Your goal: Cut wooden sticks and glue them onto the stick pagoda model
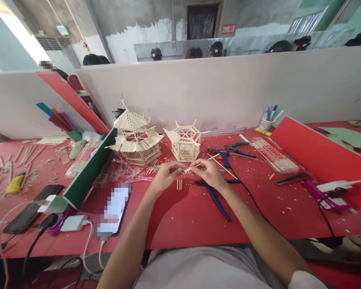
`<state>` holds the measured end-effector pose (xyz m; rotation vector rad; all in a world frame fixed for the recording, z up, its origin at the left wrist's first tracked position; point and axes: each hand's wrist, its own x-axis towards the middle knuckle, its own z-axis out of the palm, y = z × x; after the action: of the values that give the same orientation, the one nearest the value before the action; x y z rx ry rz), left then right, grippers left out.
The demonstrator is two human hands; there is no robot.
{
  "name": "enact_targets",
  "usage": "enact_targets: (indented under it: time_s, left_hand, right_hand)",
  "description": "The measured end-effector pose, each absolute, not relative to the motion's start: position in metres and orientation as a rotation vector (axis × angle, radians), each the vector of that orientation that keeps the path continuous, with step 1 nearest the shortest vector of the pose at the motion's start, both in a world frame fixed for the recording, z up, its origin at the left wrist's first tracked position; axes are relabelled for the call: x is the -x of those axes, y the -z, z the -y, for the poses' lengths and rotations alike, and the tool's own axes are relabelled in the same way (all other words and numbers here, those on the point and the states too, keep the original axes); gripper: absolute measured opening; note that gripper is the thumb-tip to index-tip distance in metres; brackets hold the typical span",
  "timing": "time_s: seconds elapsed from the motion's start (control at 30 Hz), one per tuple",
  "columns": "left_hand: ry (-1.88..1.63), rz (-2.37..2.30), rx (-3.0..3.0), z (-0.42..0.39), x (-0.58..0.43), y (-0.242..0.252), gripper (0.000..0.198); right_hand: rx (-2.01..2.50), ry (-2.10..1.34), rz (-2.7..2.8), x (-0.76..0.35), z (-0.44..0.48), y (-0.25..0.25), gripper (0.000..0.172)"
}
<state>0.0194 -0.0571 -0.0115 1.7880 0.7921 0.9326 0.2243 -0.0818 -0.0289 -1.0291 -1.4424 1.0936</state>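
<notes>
My left hand (165, 176) and my right hand (207, 171) meet above the red table (183, 216), both pinching a short thin wooden stick (189, 169) between their fingertips. Two short stick pieces (179, 184) lie on the table just below the hands. Behind them stands a small open stick-built hexagonal frame (185, 142), and to its left a taller stick pagoda model (136, 136) with tiered roofs. Blue-handled pliers (216, 198) lie under my right wrist.
A glue gun (225, 154) and cutters (239, 149) lie behind the hands. A bag of sticks (273, 154) lies at right, a phone (114, 208) at left, chargers and cables at the front left. A white partition (228, 88) backs the desk; other people's heads show beyond it.
</notes>
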Motion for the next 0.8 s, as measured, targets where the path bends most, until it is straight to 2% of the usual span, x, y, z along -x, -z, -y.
enact_targets:
  time_s: [0.23,0.5,0.8]
  left_hand:
    - [-0.897,-0.944,-1.804,0.056,-0.025,0.021,0.026]
    - [-0.839,-1.060,-2.036,0.049,-0.023,0.034,0.002]
    - [-0.775,-1.084,-2.206,0.057,-0.023,0.027,0.018]
  right_hand:
    - [1.086,-0.923,1.549,-0.217,0.081,0.038,0.018]
    - [1.110,-0.720,1.713,-0.215,0.081,0.040,0.008]
    - [1.094,-0.607,1.798,-0.215,0.082,0.040,0.009]
